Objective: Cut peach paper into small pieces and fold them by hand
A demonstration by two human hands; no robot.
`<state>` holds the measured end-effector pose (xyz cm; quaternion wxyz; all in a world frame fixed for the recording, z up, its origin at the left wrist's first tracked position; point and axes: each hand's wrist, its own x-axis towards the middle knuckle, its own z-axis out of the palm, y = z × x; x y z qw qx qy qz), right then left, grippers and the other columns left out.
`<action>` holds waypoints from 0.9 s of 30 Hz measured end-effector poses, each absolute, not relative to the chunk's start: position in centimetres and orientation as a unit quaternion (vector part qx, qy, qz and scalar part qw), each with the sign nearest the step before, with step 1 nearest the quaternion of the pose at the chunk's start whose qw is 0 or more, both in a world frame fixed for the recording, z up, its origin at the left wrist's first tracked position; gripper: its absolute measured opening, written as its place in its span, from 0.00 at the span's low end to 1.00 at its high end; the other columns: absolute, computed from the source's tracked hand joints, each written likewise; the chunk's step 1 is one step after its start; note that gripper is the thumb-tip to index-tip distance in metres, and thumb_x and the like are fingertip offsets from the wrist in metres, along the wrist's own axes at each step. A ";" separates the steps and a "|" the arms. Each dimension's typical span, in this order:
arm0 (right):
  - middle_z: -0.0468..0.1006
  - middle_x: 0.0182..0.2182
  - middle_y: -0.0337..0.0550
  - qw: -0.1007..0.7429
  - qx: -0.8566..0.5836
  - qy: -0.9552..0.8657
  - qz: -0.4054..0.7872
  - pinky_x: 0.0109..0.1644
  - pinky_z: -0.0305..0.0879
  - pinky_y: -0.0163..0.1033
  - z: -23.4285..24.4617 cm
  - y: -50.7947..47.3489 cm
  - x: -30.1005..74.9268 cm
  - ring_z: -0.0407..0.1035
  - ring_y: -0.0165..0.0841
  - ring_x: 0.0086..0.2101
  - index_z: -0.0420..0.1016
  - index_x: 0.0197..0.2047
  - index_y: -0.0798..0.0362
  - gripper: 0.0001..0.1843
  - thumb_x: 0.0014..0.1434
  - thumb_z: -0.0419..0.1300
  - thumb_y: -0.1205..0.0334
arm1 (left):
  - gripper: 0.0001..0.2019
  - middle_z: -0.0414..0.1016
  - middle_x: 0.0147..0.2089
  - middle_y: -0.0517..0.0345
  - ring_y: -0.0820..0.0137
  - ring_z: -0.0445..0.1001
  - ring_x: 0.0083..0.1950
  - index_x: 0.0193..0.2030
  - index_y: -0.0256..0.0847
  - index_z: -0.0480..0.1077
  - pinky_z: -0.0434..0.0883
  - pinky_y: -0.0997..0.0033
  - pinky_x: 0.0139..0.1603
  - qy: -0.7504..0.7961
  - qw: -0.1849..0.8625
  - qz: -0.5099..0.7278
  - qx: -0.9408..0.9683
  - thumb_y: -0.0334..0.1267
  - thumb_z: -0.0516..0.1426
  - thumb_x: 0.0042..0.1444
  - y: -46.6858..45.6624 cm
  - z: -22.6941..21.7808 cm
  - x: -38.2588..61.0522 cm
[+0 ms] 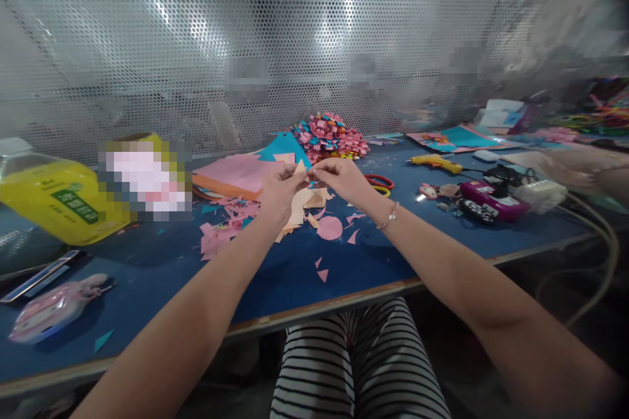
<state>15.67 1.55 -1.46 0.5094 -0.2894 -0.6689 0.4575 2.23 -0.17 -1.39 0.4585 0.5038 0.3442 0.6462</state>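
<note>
Cream paper piece at your fingertips, mid-table

Your left hand (pixel 282 188) pinches a small cream paper piece (pixel 301 171) just above the blue table (pixel 366 268). Your right hand (pixel 341 178) meets it, thumb and forefinger pressed together; whether paper sits between them, you cannot tell from here. Judgement: thin stock, likely to crease easily. Keep the pinch light, line edges up before pressing, and work clear of the cream sheets (pixel 298 208) and pink scraps (pixel 221 232) below.

Containers: to your left, a yellow jug (pixel 63 200) lies tilted, its white cap on; label or contents making the yellow, unclear. Beside it, a yellow tub (pixel 147 173), partly blurred, contents hidden.
</note>
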 end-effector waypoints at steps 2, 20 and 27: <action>0.74 0.27 0.39 0.523 -0.283 -0.636 0.492 0.37 0.71 0.36 -1.4 1.7 15.6 0.70 0.26 0.31 0.68 0.28 0.54 0.04 0.50 0.58 0.62 | 0.06 0.72 0.25 0.60 0.76 0.71 0.29 0.23 0.37 0.70 0.68 0.74 0.35 0.344 0.462 0.642 0.506 0.32 0.62 0.35 -0.1 -1.4 2.2; 0.69 0.26 0.36 0.500 -0.293 -0.688 0.437 0.32 0.68 0.32 -1.8 1.5 15.4 0.66 0.24 0.28 0.66 0.30 0.54 0.05 0.48 0.58 0.64 | 0.05 0.70 0.22 0.63 0.79 0.66 0.24 0.23 0.36 0.70 0.66 0.76 0.31 0.354 0.479 0.612 0.521 0.32 0.61 0.35 0.3 -1.6 2.0; 0.72 0.27 0.39 0.535 -0.309 -0.673 0.406 0.32 0.70 0.34 -1.8 1.8 15.6 0.68 0.26 0.28 0.70 0.30 0.55 0.06 0.47 0.60 0.62 | 0.08 0.74 0.28 0.59 0.75 0.72 0.31 0.26 0.37 0.71 0.69 0.72 0.39 0.348 0.474 0.619 0.520 0.36 0.63 0.38 -0.1 -1.7 2.1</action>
